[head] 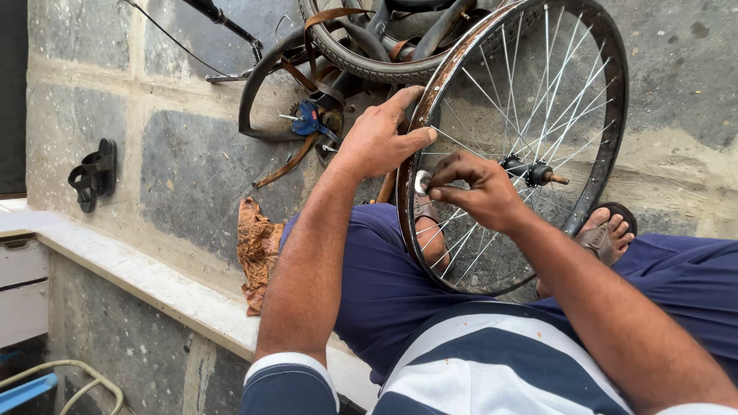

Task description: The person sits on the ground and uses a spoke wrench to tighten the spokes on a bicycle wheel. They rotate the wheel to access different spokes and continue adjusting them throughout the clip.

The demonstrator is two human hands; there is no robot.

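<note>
Striped in navy and white, my shirt [492, 361] filled the bottom of the view, with my legs in blue trousers [384, 284] spread out beyond it on the stone floor [192, 169]. Between my knees stood a bare bicycle wheel [511, 146], upright on its edge, its dark rusty rim without a tyre and its hub [530, 172] and axle pointing toward my right side. My left hand [380, 138] was clamped on the rim at its left side, thumb laid across the metal and fingers wrapped round the outer edge. My right hand [477, 188] was inside the wheel among the spokes, the grip pinched together on a small round silvery tool [422, 182] set against the inner face of the rim, just below my left thumb. My sandalled right foot [611, 230] rested against the wheel's lower right edge; the other foot showed through the spokes. Beyond the wheel lay the rest of a bicycle [361, 46] on its side, tyre, frame and chainring close to my left hand. A crumpled orange rag [257, 250] lay on the floor beside my left thigh, near the pale ledge [154, 284]. A black sandal [94, 175] sat well apart, toward the far left.
</note>
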